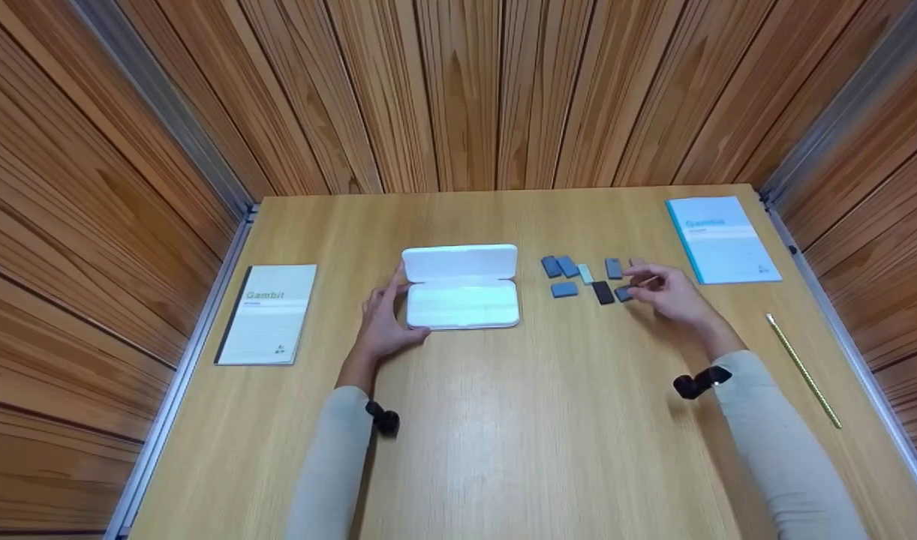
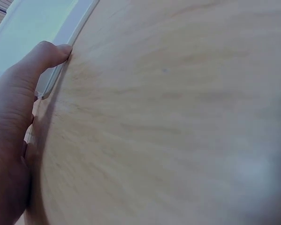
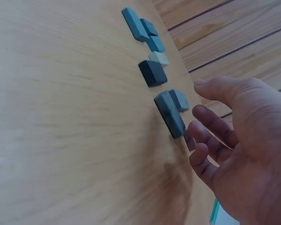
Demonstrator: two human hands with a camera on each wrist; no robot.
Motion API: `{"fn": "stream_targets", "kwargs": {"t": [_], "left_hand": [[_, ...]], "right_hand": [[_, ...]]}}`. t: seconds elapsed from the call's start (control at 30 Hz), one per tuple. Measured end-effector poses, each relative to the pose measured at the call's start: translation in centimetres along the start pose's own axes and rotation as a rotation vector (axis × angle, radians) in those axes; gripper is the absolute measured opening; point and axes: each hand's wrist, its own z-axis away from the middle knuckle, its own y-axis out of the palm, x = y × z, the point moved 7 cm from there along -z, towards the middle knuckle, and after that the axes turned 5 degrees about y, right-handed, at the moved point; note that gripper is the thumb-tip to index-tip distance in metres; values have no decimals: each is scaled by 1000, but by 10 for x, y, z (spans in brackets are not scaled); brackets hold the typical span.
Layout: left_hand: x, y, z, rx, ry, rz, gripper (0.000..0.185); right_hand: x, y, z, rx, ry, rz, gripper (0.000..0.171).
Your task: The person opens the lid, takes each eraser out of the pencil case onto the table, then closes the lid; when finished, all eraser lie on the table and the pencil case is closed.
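Observation:
A white hinged case (image 1: 463,305), like a pencil case, lies with its lid (image 1: 460,263) raised at the back. My left hand (image 1: 387,324) holds the case's left end, thumb at the front edge and fingers along the side. In the left wrist view the thumb (image 2: 49,54) touches the case rim. Several small blue-grey eraser-like blocks (image 1: 564,289) lie right of the case, with a black block (image 1: 602,292) and a pale green one (image 1: 584,274) among them. My right hand (image 1: 672,296) hovers by the rightmost blue-grey block (image 3: 169,114), fingers loosely bent, holding nothing visible.
A white notebook (image 1: 267,315) with a dark spine lies at the left. Another notebook (image 1: 725,240) with a blue spine is at the back right. A thin gold stick (image 1: 804,371) lies near the table's right edge. Wood-panelled walls (image 1: 458,97) border the table.

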Motion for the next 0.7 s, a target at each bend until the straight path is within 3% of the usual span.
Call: {"fn": "stream_targets", "kwargs": {"t": [0.7], "left_hand": [[-2, -4, -1, 3, 1, 34, 135]], "right_hand": [[73, 57, -22, 45, -137, -19, 39]]}}
